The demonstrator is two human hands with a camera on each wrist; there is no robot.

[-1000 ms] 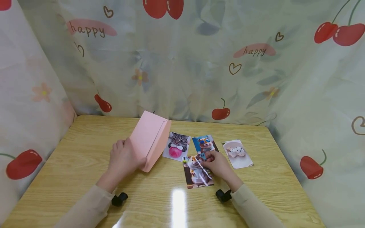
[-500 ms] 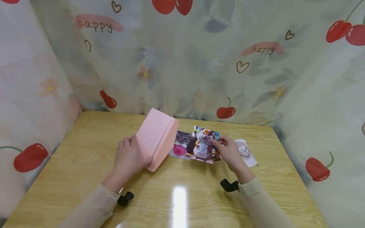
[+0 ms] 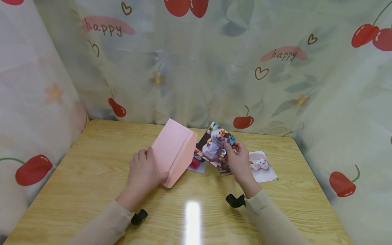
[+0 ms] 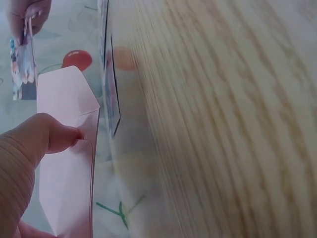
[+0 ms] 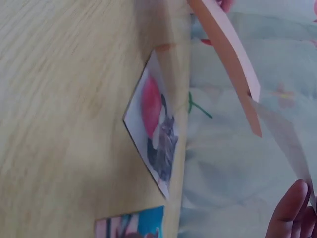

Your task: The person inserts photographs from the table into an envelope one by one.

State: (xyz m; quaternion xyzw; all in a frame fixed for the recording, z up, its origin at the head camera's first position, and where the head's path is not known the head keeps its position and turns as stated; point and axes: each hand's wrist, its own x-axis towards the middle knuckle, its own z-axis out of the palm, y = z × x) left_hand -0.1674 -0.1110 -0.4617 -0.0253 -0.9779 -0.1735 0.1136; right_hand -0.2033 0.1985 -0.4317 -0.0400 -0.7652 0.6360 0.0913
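Observation:
My left hand (image 3: 144, 173) grips a pink envelope (image 3: 173, 146) by its lower edge, holding it tilted above the table with the flap toward the right. Across the envelope's face lies my left thumb (image 4: 47, 136), near the flap. My right hand (image 3: 241, 161) pinches a glossy photo card (image 3: 212, 148) with a hamster on it, by its right edge. In the right wrist view this card (image 5: 283, 131), seen from its pale back, meets the envelope's edge (image 5: 230, 54); I cannot tell if they touch. A cat card (image 3: 197, 166) lies below, partly hidden by both.
Another hamster card (image 3: 225, 167) lies under my right hand, mostly covered. To its right is a card with two small white animals (image 3: 264, 168). The wooden table (image 3: 92, 170) ends at a printed curtain (image 3: 196, 85) behind and at both sides.
My right hand has lifted the hamster card off the table and carried it up and left, turning it toward the envelope. The envelope, in my left hand, has shifted slightly right.

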